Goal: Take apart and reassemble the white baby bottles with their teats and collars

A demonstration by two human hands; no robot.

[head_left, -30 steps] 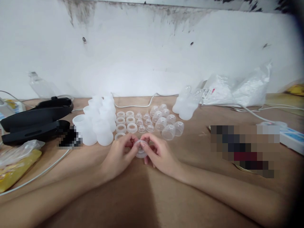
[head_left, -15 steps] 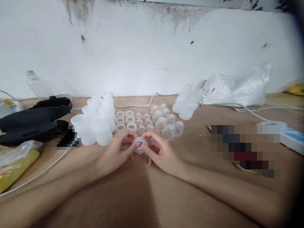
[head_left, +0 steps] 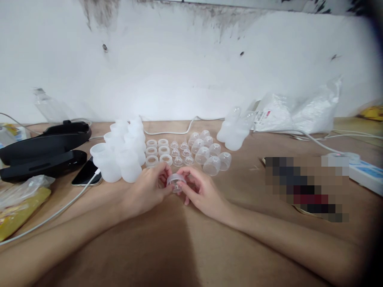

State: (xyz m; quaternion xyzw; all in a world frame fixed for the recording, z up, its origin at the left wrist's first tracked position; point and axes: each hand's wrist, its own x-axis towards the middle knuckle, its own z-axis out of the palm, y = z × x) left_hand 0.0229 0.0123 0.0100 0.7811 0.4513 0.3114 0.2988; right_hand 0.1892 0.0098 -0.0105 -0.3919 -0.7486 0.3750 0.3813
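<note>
Between my two hands is a translucent bottle collar ring [head_left: 176,178], pinched from both sides above the table. A clear piece that looks like a bottle nipple shows inside its opening. My left hand [head_left: 154,183] closes on the ring's left side, and my right hand [head_left: 199,186] grips the right side, thumbs toward me. Just beyond them lie rows of collar rings [head_left: 151,151], clear nipples [head_left: 175,153] and dome caps [head_left: 212,165]. Frosted bottles [head_left: 128,165] stand open-topped to the left of these parts.
Capped bottles [head_left: 235,135] stand at the back right, beside a white plastic bag [head_left: 314,111]. A phone [head_left: 86,173] with a cable, a black case [head_left: 44,145] and a yellow bag [head_left: 24,211] are at left. A power strip [head_left: 368,173] lies at far right.
The ring has tilted a little between my fingers, and the clear piece inside shows more plainly. My left fingers have shifted slightly around it; the parts on the table stay put.
</note>
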